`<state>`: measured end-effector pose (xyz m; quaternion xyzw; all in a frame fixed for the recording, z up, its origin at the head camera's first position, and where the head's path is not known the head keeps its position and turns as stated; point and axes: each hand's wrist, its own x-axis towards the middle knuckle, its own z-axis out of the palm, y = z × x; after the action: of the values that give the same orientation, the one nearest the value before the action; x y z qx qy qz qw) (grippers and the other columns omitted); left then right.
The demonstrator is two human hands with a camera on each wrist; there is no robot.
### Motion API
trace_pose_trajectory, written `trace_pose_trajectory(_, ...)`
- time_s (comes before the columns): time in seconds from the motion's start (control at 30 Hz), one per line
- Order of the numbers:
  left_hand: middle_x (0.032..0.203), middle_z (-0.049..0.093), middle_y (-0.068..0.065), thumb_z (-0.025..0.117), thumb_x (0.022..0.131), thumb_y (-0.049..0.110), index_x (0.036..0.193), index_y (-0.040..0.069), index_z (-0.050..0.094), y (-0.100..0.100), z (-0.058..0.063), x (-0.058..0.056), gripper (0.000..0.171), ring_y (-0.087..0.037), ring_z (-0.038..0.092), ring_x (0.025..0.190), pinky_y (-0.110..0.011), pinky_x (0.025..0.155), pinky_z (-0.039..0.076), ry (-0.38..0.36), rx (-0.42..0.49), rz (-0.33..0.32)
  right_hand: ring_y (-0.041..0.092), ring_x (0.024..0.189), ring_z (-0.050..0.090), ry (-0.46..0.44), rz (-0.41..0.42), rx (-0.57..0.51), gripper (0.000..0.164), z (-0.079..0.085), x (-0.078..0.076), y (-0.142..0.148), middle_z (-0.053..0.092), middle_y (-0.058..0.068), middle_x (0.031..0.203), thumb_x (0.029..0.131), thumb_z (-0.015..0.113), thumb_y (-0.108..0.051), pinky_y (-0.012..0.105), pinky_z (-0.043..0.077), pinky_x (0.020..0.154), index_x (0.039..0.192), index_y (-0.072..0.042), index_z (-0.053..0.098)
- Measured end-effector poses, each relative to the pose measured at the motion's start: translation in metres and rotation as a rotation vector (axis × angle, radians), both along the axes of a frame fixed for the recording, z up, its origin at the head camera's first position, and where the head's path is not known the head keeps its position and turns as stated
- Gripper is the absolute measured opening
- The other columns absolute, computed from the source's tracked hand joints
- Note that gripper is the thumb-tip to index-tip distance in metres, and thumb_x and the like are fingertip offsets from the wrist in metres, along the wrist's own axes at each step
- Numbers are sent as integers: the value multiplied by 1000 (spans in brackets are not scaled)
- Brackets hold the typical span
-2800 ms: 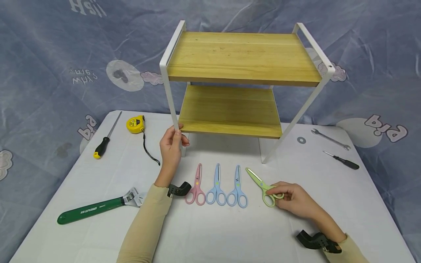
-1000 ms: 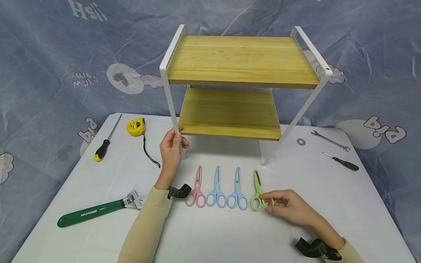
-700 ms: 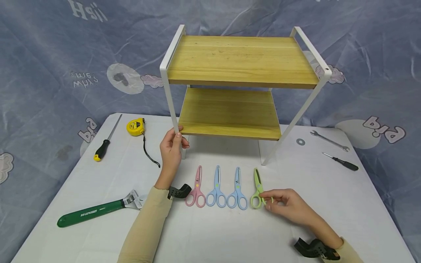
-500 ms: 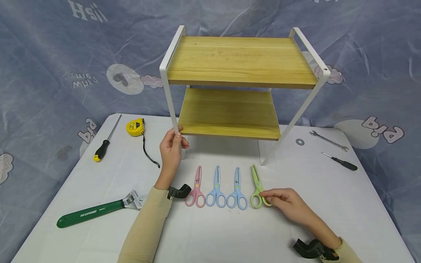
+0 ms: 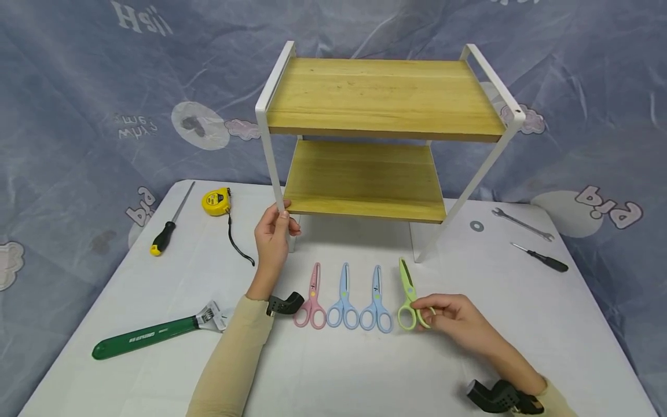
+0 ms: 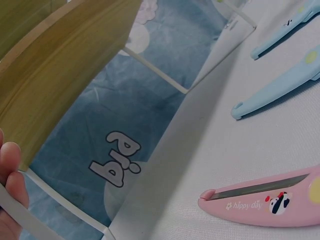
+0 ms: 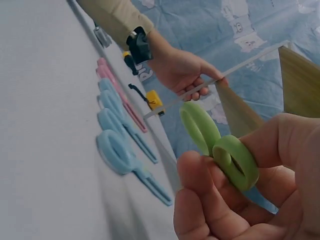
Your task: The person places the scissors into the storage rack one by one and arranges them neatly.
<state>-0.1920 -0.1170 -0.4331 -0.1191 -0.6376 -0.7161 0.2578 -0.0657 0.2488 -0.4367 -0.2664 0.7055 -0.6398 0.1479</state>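
Note:
My left hand (image 5: 272,238) grips the front left leg of a two-tier shelf (image 5: 385,95), its thumb by the lower board's corner. My right hand (image 5: 461,317) pinches green scissors (image 5: 408,286) by one handle loop. Their tip points toward the shelf. In the right wrist view the green loops (image 7: 197,122) sit between thumb and fingers, with the blades hidden. To the left lie two light blue scissors, one nearer (image 5: 376,295) and one further along (image 5: 343,295), then pink scissors (image 5: 313,296). All three lie in a row with tips toward the shelf.
At left are a green-handled adjustable wrench (image 5: 148,337), a screwdriver (image 5: 164,236) and a yellow tape measure (image 5: 216,202) with a black strap. A washer (image 5: 476,226), a spanner (image 5: 523,224) and a small screwdriver (image 5: 545,260) lie at right. A blue-grey cloth (image 5: 78,87) hangs behind.
The green scissors have swung from slanting left to nearly parallel with the row and shifted left beside it. Lately their tip moved slightly toward the shelf. My left hand keeps its grip.

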Motion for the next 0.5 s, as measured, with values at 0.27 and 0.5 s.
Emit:
trace_pose_trajectory(0.27, 69, 62, -15, 48, 104, 2, 122, -14, 60, 1, -1, 3, 27, -6, 63, 62, -18, 61, 58, -13, 2, -3, 6, 83, 74, -23, 45, -67, 43, 20, -4, -5, 75, -4, 97, 91, 42, 21, 27, 64, 71, 125, 8, 65)
trace_pose_trajectory(0.5, 70, 59, -26, 48, 105, 3, 123, -13, 60, 1, 1, 2, 27, -6, 62, 61, -18, 61, 57, 1, -14, 3, 9, 89, 75, -43, 120, -185, 57, 33, -6, -14, 72, -5, 93, 90, 37, 24, 28, 65, 76, 134, -1, 63)
